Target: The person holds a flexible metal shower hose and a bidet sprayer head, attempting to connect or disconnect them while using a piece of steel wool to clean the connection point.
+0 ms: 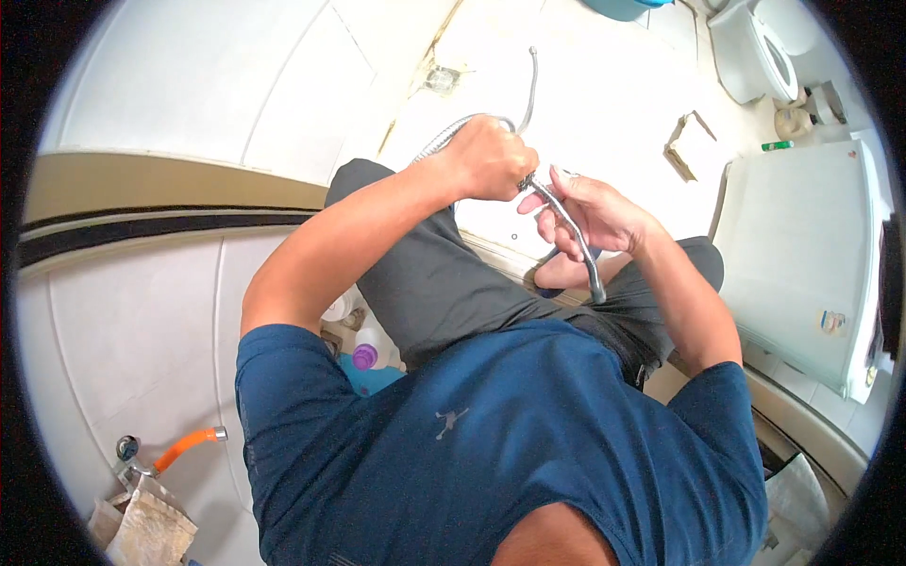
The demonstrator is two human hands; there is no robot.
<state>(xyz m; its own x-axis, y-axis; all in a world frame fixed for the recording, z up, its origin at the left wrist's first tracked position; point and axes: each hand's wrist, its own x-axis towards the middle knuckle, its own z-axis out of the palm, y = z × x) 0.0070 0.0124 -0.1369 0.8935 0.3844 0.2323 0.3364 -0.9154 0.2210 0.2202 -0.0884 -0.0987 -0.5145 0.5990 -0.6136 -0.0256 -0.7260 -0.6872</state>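
Above the person's lap, over a pale tiled bathroom floor (604,104), two bare hands work a flexible metal shower hose (566,222). The left hand (491,156) is clenched in a fist around the hose near a small knurled nut, with the ribbed silver length looping out behind the knuckles toward the floor. The right hand (590,212) lies half open, fingers cradling the hose's lower stretch rather than gripping it; that end hangs down past the knee. The hose looks light, limp along its length and slick on its polished coils, so it would likely sag and twist unless held close to the stiff nut, where the knurling gives purchase. A second thin hose (531,90) lies on the floor beyond. A white toilet (755,52) stands at upper right, and an orange-handled tap (184,445) juts from the wall at lower left.
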